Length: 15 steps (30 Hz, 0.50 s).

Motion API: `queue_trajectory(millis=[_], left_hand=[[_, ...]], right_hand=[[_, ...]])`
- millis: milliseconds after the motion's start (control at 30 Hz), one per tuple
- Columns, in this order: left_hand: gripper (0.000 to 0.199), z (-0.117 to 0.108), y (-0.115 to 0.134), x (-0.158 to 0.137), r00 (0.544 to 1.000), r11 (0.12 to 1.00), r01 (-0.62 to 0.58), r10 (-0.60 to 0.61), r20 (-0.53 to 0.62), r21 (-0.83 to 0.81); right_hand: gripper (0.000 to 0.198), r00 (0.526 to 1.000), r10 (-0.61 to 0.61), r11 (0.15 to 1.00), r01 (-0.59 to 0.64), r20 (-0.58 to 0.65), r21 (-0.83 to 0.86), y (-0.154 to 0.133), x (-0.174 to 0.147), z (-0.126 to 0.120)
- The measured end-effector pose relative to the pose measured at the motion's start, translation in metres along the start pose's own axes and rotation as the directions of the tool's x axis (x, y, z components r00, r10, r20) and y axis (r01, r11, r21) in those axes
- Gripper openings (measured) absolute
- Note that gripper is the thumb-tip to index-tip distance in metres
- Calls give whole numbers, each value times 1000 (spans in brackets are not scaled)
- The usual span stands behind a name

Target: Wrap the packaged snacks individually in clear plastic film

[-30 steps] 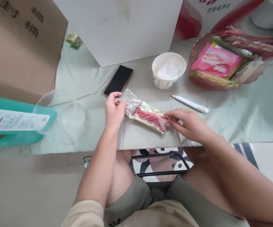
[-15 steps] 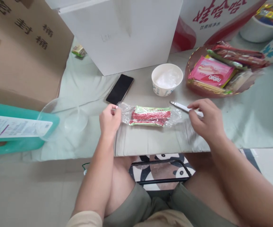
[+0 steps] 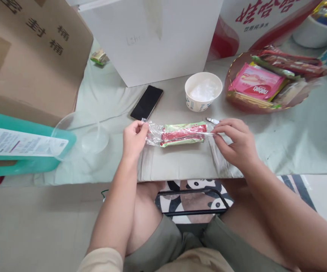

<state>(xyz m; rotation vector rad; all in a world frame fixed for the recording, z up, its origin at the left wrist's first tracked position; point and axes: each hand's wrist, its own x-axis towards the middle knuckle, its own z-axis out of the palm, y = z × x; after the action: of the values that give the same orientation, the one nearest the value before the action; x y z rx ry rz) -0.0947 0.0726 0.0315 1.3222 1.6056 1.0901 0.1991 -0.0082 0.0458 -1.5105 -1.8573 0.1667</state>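
Note:
Red and green snack packets [image 3: 182, 134] lie side by side near the table's front edge, wrapped in clear plastic film [image 3: 154, 134]. My left hand [image 3: 134, 139] pinches the film's left end. At the other side, my right hand [image 3: 234, 141] pinches the film's right end, which is drawn into a narrow strip. A slim white tool [image 3: 212, 120], perhaps a utility knife, lies just beyond my right fingers; most of it is hidden under the hand.
Behind the packets are a black phone [image 3: 147, 102] and a paper bowl [image 3: 203, 91] holding crumpled clear plastic. A snack-filled bowl [image 3: 231, 99] stands at right. A clear plastic lid or tub [image 3: 80, 136], a teal container [image 3: 39, 132] and a cardboard box [image 3: 39, 87] are at left; a white box [image 3: 163, 45] stands behind.
My right hand has moved left from the slim white tool and taken hold of the film's right end. My left hand keeps its pinch. The view has shifted slightly.

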Motion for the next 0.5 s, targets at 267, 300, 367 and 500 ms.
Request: queue_trajectory(millis=[267, 300, 367, 500], left_hand=[[35, -16, 12, -22, 901, 860, -434, 410, 145, 267], [38, -18, 15, -29, 843, 790, -534, 465, 271, 301], [24, -21, 20, -42, 732, 665, -663, 476, 488, 344], [17, -26, 30, -66, 702, 568, -695, 400, 590, 441]], right_hand=[[14, 960, -268, 963, 267, 85, 17, -9, -18, -23], [15, 941, -300, 954, 299, 155, 27, -9, -21, -26], [18, 891, -328, 942, 332, 313, 44, -8, -26, -29], [26, 758, -214, 967, 253, 616, 24, -10, -32, -31]])
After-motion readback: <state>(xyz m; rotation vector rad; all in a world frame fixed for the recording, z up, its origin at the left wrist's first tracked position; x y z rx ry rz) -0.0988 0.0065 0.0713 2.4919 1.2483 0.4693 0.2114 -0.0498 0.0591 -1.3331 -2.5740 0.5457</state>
